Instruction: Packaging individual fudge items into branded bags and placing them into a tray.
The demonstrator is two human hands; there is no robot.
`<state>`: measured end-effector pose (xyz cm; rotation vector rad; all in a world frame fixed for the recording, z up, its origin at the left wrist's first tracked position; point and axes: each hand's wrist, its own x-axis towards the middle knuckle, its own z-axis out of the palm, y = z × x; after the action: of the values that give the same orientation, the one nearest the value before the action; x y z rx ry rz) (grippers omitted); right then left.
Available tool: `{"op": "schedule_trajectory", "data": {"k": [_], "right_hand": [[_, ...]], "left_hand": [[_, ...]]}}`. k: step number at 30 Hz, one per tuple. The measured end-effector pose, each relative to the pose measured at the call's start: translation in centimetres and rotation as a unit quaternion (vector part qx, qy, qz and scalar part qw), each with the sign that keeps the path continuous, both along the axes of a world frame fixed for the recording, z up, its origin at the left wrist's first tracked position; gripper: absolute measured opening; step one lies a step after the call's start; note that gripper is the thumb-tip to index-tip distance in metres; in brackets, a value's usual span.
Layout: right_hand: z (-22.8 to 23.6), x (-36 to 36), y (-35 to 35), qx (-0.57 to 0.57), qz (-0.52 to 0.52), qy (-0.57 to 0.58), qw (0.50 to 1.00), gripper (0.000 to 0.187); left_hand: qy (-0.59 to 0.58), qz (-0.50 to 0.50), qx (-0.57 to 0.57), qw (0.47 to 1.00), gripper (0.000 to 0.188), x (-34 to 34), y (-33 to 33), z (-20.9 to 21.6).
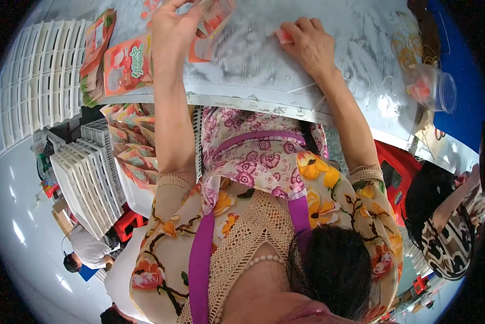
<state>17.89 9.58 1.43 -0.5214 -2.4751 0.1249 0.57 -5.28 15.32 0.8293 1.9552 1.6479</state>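
Near the far edge of the view, my left hand [175, 21] is closed on an upright pouch [214, 21] of red and clear film, with pinkish contents showing through. The pouch's top is cut off by the frame. My right hand [310, 46] rests at the tabletop, fingers curled, with a small pink-red piece [283, 36] pinched at the thumb side. Beneath the held pouch lies a red-edged flat pouch part [199, 51]. To the left of my left forearm are a flat printed red pouch [128, 66] and a stack of similar pouches [95, 59].
The metal table [242, 81] carries scattered red pieces [149, 6], rubber bands [410, 48] and a clear plastic tub [437, 89] holding pink pieces. Filled pouches [131, 143] sit in a bin below left, beside stacked white crates [85, 183]. A co-worker's arm [456, 200] shows right.
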Motion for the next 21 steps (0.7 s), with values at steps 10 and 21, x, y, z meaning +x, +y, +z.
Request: {"op": "schedule_trajectory", "data": {"k": [10,21], "right_hand": [[4.2,-0.7,0.4,-0.506,-0.090,0.289,0.808,0.015],[15.0,-5.6,-2.8,-0.699,-0.018,0.562,0.443,0.020]], "left_hand": [[0.285,0.011,0.059,0.957,0.017,1.0,1.8,-2.6],[0.287,0.015,-0.125,0.950,0.032,4.2,5.0,-1.9]]}}
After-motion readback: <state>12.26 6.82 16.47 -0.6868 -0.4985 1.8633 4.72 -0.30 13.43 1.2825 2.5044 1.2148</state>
